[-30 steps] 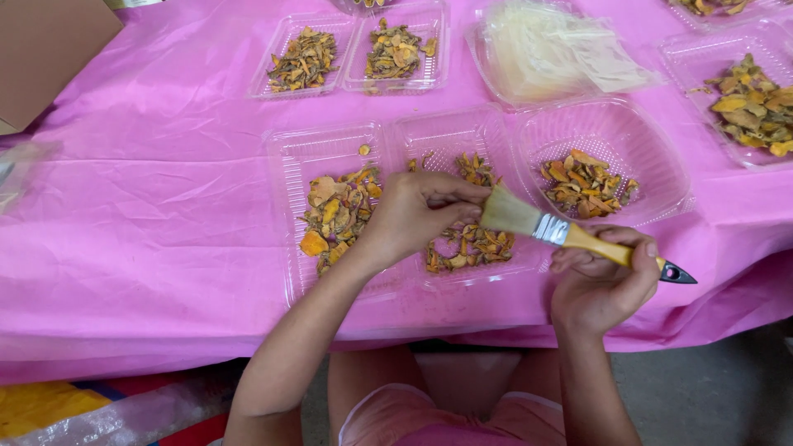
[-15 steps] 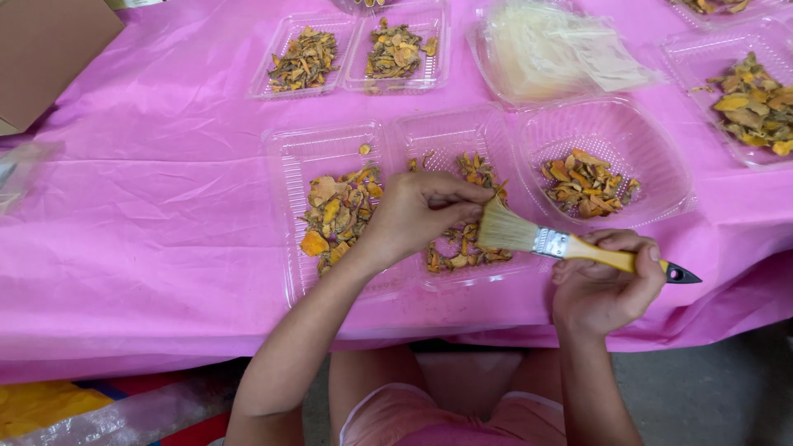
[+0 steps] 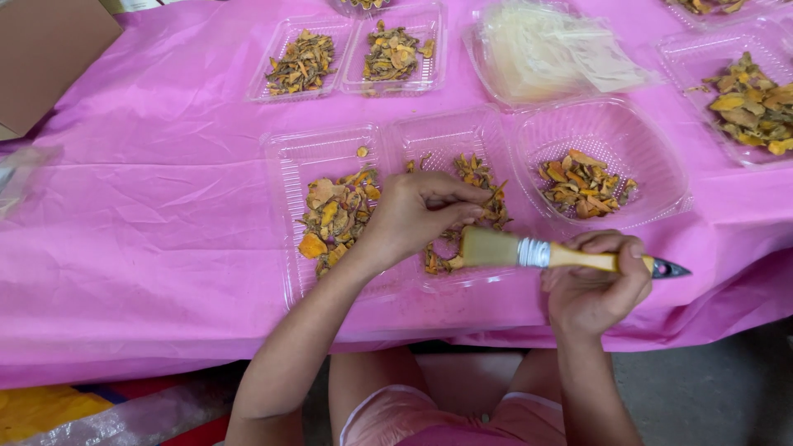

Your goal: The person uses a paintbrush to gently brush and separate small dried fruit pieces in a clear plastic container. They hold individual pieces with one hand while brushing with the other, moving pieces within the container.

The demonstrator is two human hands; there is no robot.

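Two hands at work over the counter, which is draped in a pink plastic cloth. Our left hand is closed, fingertips pinched on a dried orange-yellow slice above the middle clear plastic tray; our right hand is wrapped around the yellow handle of a flat paintbrush, pale bristles touching the pinched piece.

Slices: thin, shrivelled, orange to tan, irregular chips. We judge them very light, stiff and brittle, likely to snap or crumble if squeezed; best held lightly by the edges between fingertips. Their dry, rough look suggests they will not slip.

Brush: light and rigid, with soft bristles and a metal ferrule; best held on the handle behind the ferrule.

Further slices sit in the left tray and in a round clear bowl on the right.
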